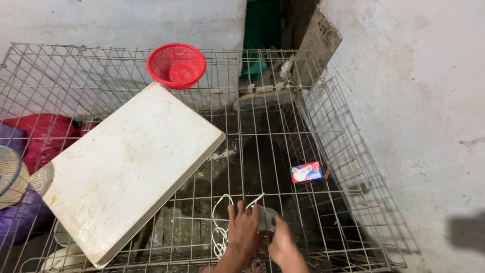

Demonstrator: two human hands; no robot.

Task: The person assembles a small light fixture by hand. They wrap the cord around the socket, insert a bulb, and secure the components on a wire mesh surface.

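Both hands sit low in the head view, on top of the wire cage (283,146). My left hand (244,227) lies palm down with fingers spread on the mesh, touching the white cord (220,222) that loops up and hangs in coils just beside the wrist. My right hand (282,242) is curled around a small grey object (266,218), which I take for a fitting at the cord's end; I cannot tell its exact kind. The cord and grey piece rest on the cage top near its front edge, between the two hands.

To the left, a large white board (126,172) lies tilted across the cage top, its surface stained. A red plastic basket (176,64) sits on the far rim of the cage, just past the board's upper corner. A small bulb box (306,172), red and white, lies on the mesh well to the right of the hands. Red and purple cloth bundles (35,136) show under the wire at far left.
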